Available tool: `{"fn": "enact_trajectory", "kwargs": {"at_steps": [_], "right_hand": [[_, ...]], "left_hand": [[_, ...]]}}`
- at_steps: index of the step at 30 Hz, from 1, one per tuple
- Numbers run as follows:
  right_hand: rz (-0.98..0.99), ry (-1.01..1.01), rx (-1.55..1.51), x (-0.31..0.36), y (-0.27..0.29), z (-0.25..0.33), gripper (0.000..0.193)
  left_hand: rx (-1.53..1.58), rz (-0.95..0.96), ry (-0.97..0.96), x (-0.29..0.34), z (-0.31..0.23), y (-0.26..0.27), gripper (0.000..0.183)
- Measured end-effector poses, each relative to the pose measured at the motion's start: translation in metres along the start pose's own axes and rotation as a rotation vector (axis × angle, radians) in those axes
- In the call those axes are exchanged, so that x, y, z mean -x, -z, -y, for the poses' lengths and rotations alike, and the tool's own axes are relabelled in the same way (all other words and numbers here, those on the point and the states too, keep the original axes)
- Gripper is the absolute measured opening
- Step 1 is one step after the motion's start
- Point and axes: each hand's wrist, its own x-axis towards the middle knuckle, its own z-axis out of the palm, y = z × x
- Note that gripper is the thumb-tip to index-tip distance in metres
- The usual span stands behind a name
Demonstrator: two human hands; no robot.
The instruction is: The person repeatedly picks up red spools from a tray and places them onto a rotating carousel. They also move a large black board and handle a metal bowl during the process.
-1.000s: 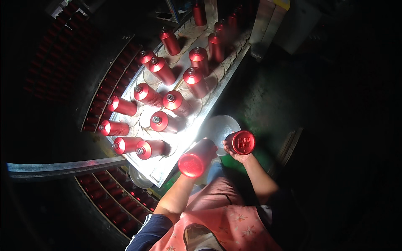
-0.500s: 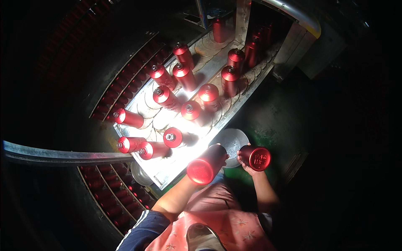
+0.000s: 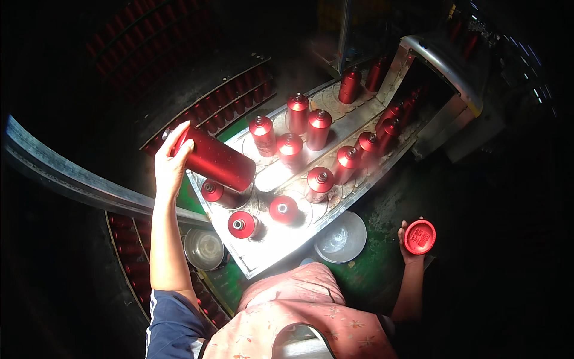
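My left hand [image 3: 170, 157] is raised over the left edge of a metal conveyor [image 3: 254, 254], its fingers closed round the shoulder end of a red metal bottle [image 3: 220, 163]. That bottle lies tilted, its base pointing right over the conveyor. Off to the right, my right hand [image 3: 405, 244] grips a second red bottle [image 3: 420, 237]. Only its embossed round base faces up, hiding the rest of it. Several more red bottles, such as a near one [image 3: 320, 183], stand upright on the conveyor's plates.
Two metal bowls, one right [image 3: 341, 239] and one left [image 3: 204, 249], sit below the conveyor's near end. A curved metal rail [image 3: 72, 178] crosses the left side. Racks of red bottles [image 3: 230, 96] stand beyond. A metal housing [image 3: 439, 67] covers the conveyor's far end.
My left hand has carried its bottle from near my body up and left over the conveyor's edge. My right hand has moved right with its bottle. The whole view has shifted.
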Motion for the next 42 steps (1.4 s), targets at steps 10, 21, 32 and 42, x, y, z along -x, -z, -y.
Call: {"fn": "enact_trajectory", "kwargs": {"at_steps": [10,21,32,42], "right_hand": [[0.036,0.858,1.042,-0.165,-0.347,0.043,0.050],[0.839,0.759,1.755,-0.407,-0.400,-0.200,0.051],[1.330,0.262,2.035,-0.440,-0.355,-0.290,0.048],[0.845,0.090,1.884,-0.408,-0.302,-0.219,0.062]], "left_hand": [[-0.574,-0.120,0.013,-0.025,0.182,-0.024,0.052],[-0.675,-0.024,0.275,0.050,0.173,-0.053,0.043],[-0.471,-0.189,0.229,0.053,0.096,-0.044,0.032],[-0.205,-0.069,0.073,-0.009,0.089,-0.085,0.027]]}}
